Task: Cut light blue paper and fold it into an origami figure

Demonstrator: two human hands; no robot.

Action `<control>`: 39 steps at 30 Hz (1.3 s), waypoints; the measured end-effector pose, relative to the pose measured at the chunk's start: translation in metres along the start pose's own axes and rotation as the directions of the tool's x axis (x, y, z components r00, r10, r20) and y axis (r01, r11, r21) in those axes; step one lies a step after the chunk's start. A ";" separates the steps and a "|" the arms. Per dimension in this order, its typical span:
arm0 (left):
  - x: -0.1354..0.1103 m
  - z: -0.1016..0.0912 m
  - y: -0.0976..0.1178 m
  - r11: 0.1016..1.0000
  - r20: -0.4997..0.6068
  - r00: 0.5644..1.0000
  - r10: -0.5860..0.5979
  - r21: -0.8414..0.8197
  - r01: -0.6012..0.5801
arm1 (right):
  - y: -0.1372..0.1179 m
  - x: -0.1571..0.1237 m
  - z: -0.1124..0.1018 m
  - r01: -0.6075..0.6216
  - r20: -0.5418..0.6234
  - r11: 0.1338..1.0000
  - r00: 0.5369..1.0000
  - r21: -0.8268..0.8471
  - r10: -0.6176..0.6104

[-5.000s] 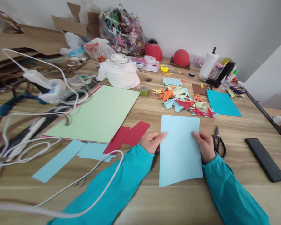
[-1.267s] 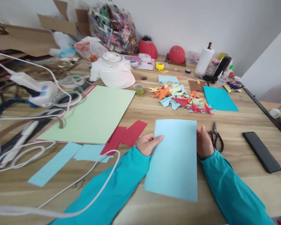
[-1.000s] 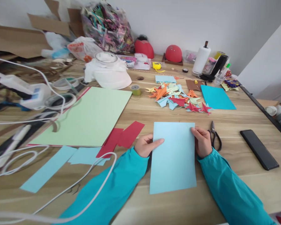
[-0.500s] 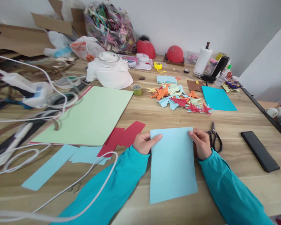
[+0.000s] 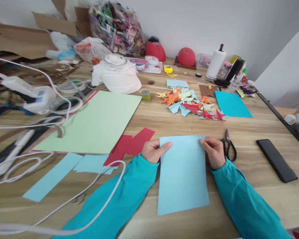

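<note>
A light blue sheet of paper is held up by its far corners, its long sides running toward me. My left hand pinches the upper left corner, thumb on top and fingers hidden behind. At the upper right corner, my right hand grips the edge the same way. Scissors lie just beyond the right hand. Red paper pieces rest on the table beside my left hand, with light blue strips farther left.
Folded paper cranes are heaped at the back, beside a teal sheet. A large pale green sheet lies left of centre. White cables loop across the left side and over my left sleeve. A black phone lies at right.
The near end of the light blue sheet has swung slightly to the left. Both hands keep their hold on its far corners, almost in place.
</note>
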State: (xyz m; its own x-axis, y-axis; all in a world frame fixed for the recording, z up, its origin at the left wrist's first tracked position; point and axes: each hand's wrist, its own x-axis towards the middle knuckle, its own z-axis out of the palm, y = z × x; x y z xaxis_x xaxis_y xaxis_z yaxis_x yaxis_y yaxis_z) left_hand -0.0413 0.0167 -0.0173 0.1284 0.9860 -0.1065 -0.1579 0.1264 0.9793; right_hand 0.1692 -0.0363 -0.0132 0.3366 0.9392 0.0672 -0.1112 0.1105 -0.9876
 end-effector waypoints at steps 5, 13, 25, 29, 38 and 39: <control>0.000 0.001 0.001 1.000 -0.007 1.000 -0.006 -0.008 0.006 | -0.005 0.000 0.001 0.019 -0.009 0.999 1.000 -0.048 -0.020; -0.001 0.001 0.002 1.000 -0.010 1.000 -0.009 -0.006 0.009 | -0.004 0.000 0.002 -0.007 -0.031 0.998 0.999 -0.067 0.005; 0.000 0.001 0.001 1.000 -0.008 1.000 -0.004 0.009 0.004 | -0.005 -0.001 0.002 -0.033 -0.042 0.997 0.999 -0.065 0.030; -0.001 0.002 0.002 1.000 -0.022 1.000 -0.009 0.011 0.009 | -0.002 -0.001 0.001 -0.029 -0.019 1.000 0.999 -0.009 0.029; -0.001 0.002 0.003 0.999 -0.026 1.000 -0.017 0.033 0.018 | 0.001 0.000 0.000 -0.076 -0.018 0.997 0.997 0.023 0.076; -0.001 0.002 0.003 0.999 -0.026 1.000 -0.016 0.035 0.017 | 0.001 0.001 0.000 -0.076 -0.018 0.997 0.997 0.027 0.076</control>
State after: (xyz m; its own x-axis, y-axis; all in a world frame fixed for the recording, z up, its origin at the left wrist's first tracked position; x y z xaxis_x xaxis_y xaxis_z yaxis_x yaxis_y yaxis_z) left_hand -0.0398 0.0156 -0.0140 0.1053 0.9863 -0.1266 -0.1210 0.1391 0.9829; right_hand 0.1694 -0.0357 -0.0142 0.3442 0.9388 -0.0111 -0.1615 0.0476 -0.9857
